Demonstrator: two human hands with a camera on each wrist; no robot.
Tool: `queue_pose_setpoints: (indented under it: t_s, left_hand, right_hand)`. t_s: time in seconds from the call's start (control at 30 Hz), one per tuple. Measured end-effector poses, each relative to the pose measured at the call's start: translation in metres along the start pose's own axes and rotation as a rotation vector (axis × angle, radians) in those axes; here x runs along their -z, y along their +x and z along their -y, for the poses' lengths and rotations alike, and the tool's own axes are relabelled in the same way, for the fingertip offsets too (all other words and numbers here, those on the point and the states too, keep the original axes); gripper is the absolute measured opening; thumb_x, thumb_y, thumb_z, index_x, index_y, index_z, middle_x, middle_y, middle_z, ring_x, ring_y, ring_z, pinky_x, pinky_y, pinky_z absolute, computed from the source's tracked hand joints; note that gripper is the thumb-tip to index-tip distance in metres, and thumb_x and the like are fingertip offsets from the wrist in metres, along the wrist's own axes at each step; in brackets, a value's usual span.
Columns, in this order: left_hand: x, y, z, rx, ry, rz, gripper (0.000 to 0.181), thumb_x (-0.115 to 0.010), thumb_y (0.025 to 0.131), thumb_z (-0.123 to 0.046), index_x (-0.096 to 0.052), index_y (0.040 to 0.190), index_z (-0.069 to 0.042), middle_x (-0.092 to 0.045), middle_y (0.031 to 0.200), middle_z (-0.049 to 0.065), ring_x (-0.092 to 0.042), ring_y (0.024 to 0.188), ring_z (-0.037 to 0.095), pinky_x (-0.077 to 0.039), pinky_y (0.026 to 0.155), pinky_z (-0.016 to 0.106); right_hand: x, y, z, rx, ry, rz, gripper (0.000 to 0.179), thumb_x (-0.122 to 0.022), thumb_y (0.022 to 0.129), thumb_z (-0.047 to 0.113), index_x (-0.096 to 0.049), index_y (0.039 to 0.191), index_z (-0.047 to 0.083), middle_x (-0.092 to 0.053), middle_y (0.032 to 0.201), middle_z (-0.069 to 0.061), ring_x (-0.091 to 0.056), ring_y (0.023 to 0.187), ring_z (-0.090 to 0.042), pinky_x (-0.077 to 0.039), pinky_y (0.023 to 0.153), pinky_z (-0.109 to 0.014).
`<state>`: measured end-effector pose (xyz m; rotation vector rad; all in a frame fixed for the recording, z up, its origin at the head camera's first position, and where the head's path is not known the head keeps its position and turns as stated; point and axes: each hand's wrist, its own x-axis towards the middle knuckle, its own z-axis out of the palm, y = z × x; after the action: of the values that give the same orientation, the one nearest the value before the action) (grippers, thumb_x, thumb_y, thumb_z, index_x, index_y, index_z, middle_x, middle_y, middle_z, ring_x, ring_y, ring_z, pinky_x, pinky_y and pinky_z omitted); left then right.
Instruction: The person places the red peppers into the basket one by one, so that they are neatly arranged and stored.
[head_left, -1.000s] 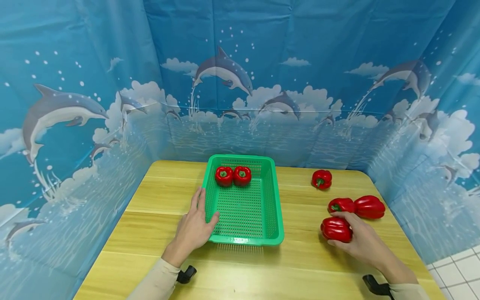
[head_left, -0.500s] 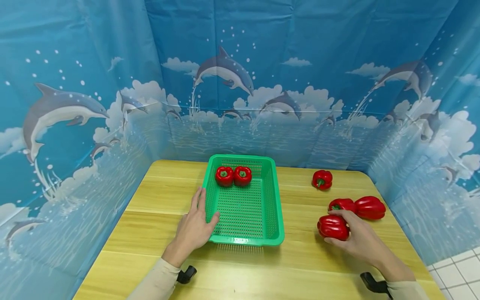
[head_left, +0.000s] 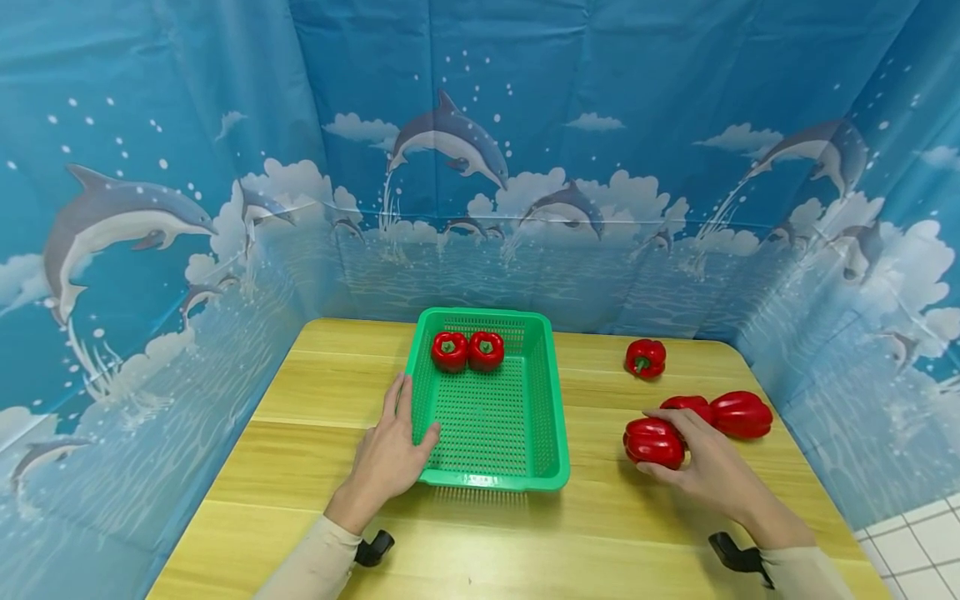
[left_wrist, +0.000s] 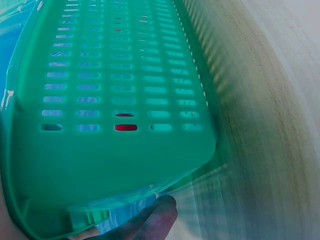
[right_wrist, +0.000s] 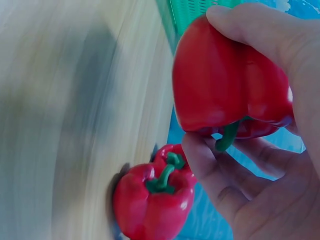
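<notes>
My right hand grips a red bell pepper over the right side of the table. In the right wrist view, thumb and fingers span this pepper, its green stem pointing toward the palm. My left hand rests at the left rim of a green plastic basket, fingers straight along it and thumb over the edge. Two red bell peppers stand side by side at the basket's far left, stems up. Through slots in the basket wall, the left wrist view shows a bit of red.
Just behind my right hand lie two more bell peppers, one partly hidden and one on its side. Another bell pepper sits at the back right of the wooden table. A blue dolphin-print curtain borders the table's back and sides.
My right hand has moved left and slightly away from me, carrying the bell pepper, which now sits nearer the basket. The left hand and the basket stay in place.
</notes>
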<state>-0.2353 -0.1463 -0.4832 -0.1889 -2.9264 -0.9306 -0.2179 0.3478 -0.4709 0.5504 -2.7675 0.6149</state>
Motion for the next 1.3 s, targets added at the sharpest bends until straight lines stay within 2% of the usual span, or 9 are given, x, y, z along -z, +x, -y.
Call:
queue_pose_setpoints:
  t_s: [0.07, 0.27, 0.57, 0.83, 1.03, 1.3]
  left_hand:
    - [0.000, 0.000, 0.000, 0.001, 0.001, 0.000, 0.100, -0.068, 0.117, -0.044, -0.008, 0.188, -0.007, -0.007, 0.199, 0.009, -0.044, 0.043, 0.016, -0.042, 0.041, 0.033]
    - [-0.001, 0.000, 0.000, 0.001, 0.003, 0.001, 0.101, -0.067, 0.117, -0.044, -0.007, 0.189, -0.008, -0.006, 0.199, 0.010, -0.045, 0.044, 0.016, -0.042, 0.042, 0.033]
    - [-0.003, -0.001, 0.000, 0.000, 0.005, -0.003, 0.101, -0.068, 0.116, -0.044, -0.007, 0.188, -0.006, -0.007, 0.199, 0.012, -0.046, 0.044, 0.016, -0.041, 0.041, 0.032]
    - [-0.002, -0.003, 0.001, 0.002, 0.009, -0.005, 0.101, -0.068, 0.116, -0.043, -0.008, 0.188, -0.006, -0.007, 0.199, 0.012, -0.046, 0.044, 0.015, -0.041, 0.041, 0.032]
    - [-0.002, -0.001, 0.000, 0.001, 0.010, -0.007, 0.101, -0.068, 0.116, -0.043, -0.008, 0.188, -0.006, -0.008, 0.199, 0.012, -0.045, 0.044, 0.015, -0.041, 0.041, 0.031]
    - [-0.002, -0.001, -0.002, -0.001, 0.018, -0.003, 0.101, -0.068, 0.116, -0.044, -0.008, 0.188, -0.006, -0.007, 0.199, 0.012, -0.045, 0.045, 0.015, -0.041, 0.041, 0.032]
  right_hand:
    - [-0.001, 0.003, 0.002, -0.007, 0.009, 0.010, 0.081, -0.107, 0.085, 0.036, -0.070, 0.152, 0.007, -0.077, 0.141, -0.019, -0.075, 0.126, -0.045, -0.068, 0.098, -0.068]
    - [-0.002, 0.013, 0.006, 0.017, 0.007, -0.010, 0.082, -0.107, 0.085, 0.033, -0.069, 0.155, 0.010, -0.078, 0.137, -0.013, -0.076, 0.123, -0.039, -0.071, 0.094, -0.060]
    - [-0.008, 0.026, 0.016, 0.018, 0.040, 0.014, 0.081, -0.105, 0.088, 0.027, -0.066, 0.155, 0.004, -0.076, 0.141, -0.018, -0.075, 0.125, -0.041, -0.070, 0.098, -0.063]
    - [-0.015, 0.035, 0.023, 0.058, 0.051, -0.020, 0.080, -0.106, 0.085, 0.021, -0.067, 0.154, 0.006, -0.074, 0.142, -0.018, -0.076, 0.122, -0.041, -0.071, 0.096, -0.064]
    - [-0.016, 0.043, 0.031, 0.059, 0.072, -0.014, 0.081, -0.104, 0.088, 0.020, -0.066, 0.158, 0.011, -0.070, 0.145, -0.016, -0.075, 0.122, -0.040, -0.070, 0.098, -0.065]
    - [-0.021, 0.059, 0.043, 0.113, 0.104, -0.047, 0.080, -0.104, 0.088, 0.016, -0.066, 0.158, 0.008, -0.071, 0.144, -0.015, -0.077, 0.119, -0.037, -0.072, 0.095, -0.061]
